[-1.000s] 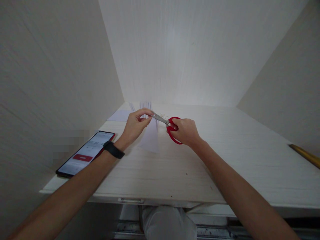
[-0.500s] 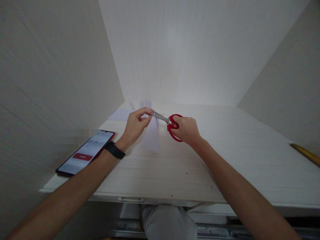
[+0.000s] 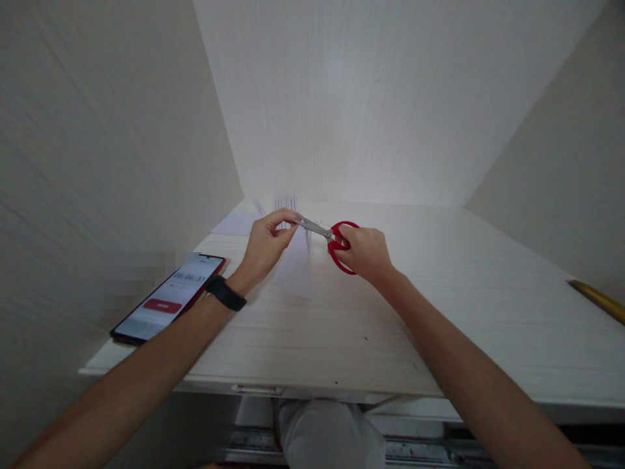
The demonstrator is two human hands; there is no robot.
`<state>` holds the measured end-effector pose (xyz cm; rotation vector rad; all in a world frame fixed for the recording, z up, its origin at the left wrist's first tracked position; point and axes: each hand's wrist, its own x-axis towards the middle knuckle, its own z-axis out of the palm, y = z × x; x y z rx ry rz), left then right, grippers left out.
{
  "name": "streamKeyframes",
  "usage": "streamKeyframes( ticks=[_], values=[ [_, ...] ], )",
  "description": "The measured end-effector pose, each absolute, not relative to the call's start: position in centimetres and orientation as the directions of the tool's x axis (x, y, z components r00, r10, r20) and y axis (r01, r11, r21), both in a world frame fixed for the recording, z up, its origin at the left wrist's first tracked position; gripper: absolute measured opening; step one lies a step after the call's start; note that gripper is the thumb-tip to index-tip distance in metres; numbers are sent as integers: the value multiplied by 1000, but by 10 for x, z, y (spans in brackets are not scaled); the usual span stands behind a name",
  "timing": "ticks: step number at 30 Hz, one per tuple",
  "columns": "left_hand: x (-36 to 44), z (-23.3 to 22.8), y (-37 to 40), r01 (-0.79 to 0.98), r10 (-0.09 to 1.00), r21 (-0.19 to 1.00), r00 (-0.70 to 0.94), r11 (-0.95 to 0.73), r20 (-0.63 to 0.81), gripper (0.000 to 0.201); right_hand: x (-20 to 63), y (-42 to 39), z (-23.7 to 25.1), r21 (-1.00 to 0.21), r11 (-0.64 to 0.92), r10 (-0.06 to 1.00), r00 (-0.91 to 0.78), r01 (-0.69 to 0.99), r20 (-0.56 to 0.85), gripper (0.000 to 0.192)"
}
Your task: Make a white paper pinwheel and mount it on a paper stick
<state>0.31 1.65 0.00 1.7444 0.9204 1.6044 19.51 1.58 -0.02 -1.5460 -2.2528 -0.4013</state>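
1. Barely anything has shifted since a second ago: my right hand [image 3: 364,253] with the red scissors [image 3: 336,244] has crept slightly up and away from me, the blades staying nearly shut on the paper strip [image 3: 296,264]. I judge the cut is inching on, not finished.
2. My right fingers [image 3: 346,242] are curled through the red loops, gripping them.
3. My left hand [image 3: 266,246] pinches the strip's top edge at the blade tips, fingers closed tight.
4. Further out, the strip hangs just above the tabletop [image 3: 439,306]; a phone [image 3: 170,296] lies to the left, more paper pieces [image 3: 239,223] beyond.
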Motion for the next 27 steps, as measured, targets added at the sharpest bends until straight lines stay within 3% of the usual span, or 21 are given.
streamKeyframes(
  ticks=[27],
  values=[
    [2,1,15,154,777,765,29,-625,629,6,196,14,2,54,363,826,-348,930,443,27]
  ],
)
